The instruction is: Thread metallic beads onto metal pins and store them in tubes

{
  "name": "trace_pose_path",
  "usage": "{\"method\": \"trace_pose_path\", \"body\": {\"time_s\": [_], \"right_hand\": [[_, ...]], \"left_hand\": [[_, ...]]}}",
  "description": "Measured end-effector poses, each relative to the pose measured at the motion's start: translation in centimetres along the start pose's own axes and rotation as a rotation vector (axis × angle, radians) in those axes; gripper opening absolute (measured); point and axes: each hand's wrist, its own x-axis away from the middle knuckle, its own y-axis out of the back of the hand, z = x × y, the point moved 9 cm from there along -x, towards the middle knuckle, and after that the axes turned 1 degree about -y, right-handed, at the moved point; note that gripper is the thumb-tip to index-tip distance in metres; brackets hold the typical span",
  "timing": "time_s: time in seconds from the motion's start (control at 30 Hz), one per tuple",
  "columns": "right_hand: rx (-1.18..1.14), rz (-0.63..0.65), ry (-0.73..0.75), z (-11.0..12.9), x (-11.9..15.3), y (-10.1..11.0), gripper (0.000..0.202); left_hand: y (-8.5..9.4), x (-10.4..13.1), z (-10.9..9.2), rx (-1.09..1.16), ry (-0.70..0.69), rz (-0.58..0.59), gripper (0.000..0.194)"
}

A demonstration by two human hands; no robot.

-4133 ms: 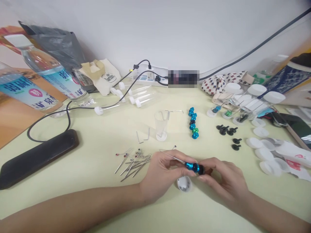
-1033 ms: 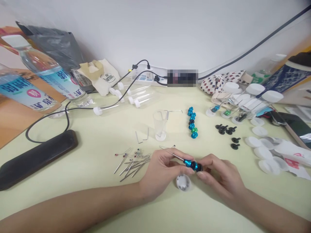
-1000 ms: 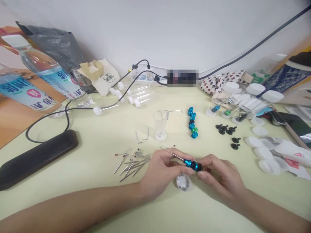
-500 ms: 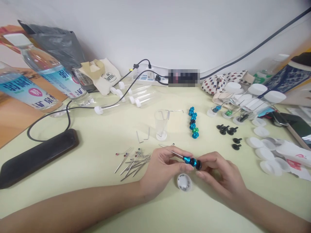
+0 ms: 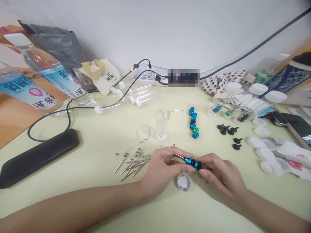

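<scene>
Low over the counter (image 5: 97,161), the left hand (image 5: 159,171) grips a blue-and-black handle (image 5: 187,160), rod (image 5: 175,153) in place, while the right hand (image 5: 224,173) pinches its dark end. That one looks nearly together; three more stand in tubes (image 5: 258,89). Knobs (image 5: 195,135), black pegs (image 5: 224,132) and metal rods (image 5: 120,165) lie loose.

The left hand (image 5: 161,171) holds a shiny blue and black piece (image 5: 190,161) with a thin metal rod (image 5: 172,151) sticking out of it; the right hand (image 5: 222,173) pinches its black end; a little white cap (image 5: 184,182) with tiny bits in it sits just below; a messy pile of thin metal sticks (image 5: 133,163) lies near the left hand; a clear cup (image 5: 161,125) stands behind, and a row of blue, green and black pieces (image 5: 193,123) is near it.
</scene>
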Motion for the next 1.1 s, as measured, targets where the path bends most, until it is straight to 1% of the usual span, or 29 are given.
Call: {"method": "trace_pose_path", "body": {"time_s": [0.17, 0.27, 0.5, 0.67, 0.8, 0.9, 1.1], "right_hand": [[-0.001, -0.045, 0.016, 0.13, 0.01, 0.24, 0.016], [0.021, -0.06, 0.027, 0.18, 0.12, 0.23, 0.013], [0.044, -0.035, 0.057, 0.53, -0.06, 0.24, 0.009], [0.037, -0.004, 0.055, 0.6, -0.08, 0.01, 0.011], [0.029, -0.05, 0.026, 0.25, 0.13, 0.15, 0.015], [0.035, -0.076, 0.016, 0.04, 0.19, 0.19, 0.013], [0.053, -0.025, 0.053, 0.31, 0.14, -0.02, 0.011]], "left_hand": [[0.05, 0.05, -0.09, -0.019, -0.006, -0.004, 0.017], [0.09, 0.02, -0.09, -0.016, -0.009, -0.006, 0.018], [0.02, 0.02, 0.11, -0.002, 0.002, 0.004, 0.019], [0.03, 0.02, 0.0, 0.003, -0.005, -0.004, 0.018], [0.14, 0.01, -0.06, -0.018, -0.015, -0.01, 0.019], [0.07, -0.01, 0.01, -0.006, -0.013, 0.007, 0.018], [0.03, 0.0, 0.03, 0.011, -0.011, 0.014, 0.018]]}}
